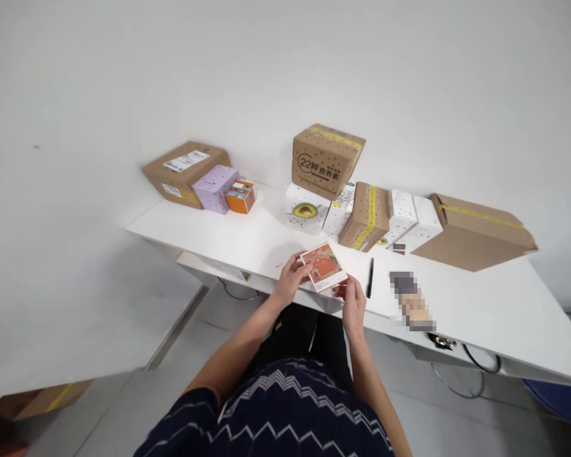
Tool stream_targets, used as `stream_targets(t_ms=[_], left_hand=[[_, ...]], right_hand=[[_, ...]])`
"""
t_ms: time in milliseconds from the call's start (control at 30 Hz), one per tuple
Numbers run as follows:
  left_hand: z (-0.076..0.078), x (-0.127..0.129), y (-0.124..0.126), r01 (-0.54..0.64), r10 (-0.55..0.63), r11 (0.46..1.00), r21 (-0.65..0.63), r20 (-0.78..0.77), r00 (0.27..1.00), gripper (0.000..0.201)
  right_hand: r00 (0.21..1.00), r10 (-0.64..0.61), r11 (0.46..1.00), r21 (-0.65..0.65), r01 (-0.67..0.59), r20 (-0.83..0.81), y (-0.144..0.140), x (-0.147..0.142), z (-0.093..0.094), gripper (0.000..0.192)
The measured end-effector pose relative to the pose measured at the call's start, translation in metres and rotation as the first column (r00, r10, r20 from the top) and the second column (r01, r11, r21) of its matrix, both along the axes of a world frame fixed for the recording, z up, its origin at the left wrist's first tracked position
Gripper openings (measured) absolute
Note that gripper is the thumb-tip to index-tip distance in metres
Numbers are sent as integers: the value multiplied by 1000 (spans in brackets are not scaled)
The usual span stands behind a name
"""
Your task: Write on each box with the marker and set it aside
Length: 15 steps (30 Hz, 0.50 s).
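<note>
Left hand (291,278) and right hand (352,303) hold a small orange box (323,267) above the tabletop (238,238); fingers of both pinch its opposite edges; black pen (370,277) just beside.

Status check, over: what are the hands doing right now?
Left hand and right hand both grip small orange box at table front edge. Black pen lies just right of it. Nothing blocking.
</note>
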<state>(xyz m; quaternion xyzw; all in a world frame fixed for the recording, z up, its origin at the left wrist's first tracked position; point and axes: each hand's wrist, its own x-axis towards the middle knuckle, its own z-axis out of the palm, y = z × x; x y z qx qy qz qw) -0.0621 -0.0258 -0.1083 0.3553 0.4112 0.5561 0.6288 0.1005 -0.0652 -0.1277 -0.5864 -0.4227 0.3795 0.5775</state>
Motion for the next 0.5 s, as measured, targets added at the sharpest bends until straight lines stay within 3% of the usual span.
stream_targets(t_ms=[67,133,200,300,400,500], left_hand=[[-4,9,4,40,4,977,212,-200,980,54],[-9,12,9,134,79,888,440,-433,898,54],[-17,12,14,251,165,796,550,-597,785,51],[-31,11,17,338,193,774,535,-707,680,50],[-38,10,17,376,164,785,492,-750,640,54],[-36,11,15,396,161,791,467,-782,602,56]], right_hand=[[961,-136,991,46,129,240,-3,22,-5,43],[842,-244,969,91,229,481,-2,46,-9,41],[718,-249,958,56,282,649,4,65,-10,44],[632,-97,947,-123,296,769,20,79,-10,56],[600,129,910,-335,244,790,40,80,-7,55],[573,244,882,-425,204,783,52,80,-5,55]])
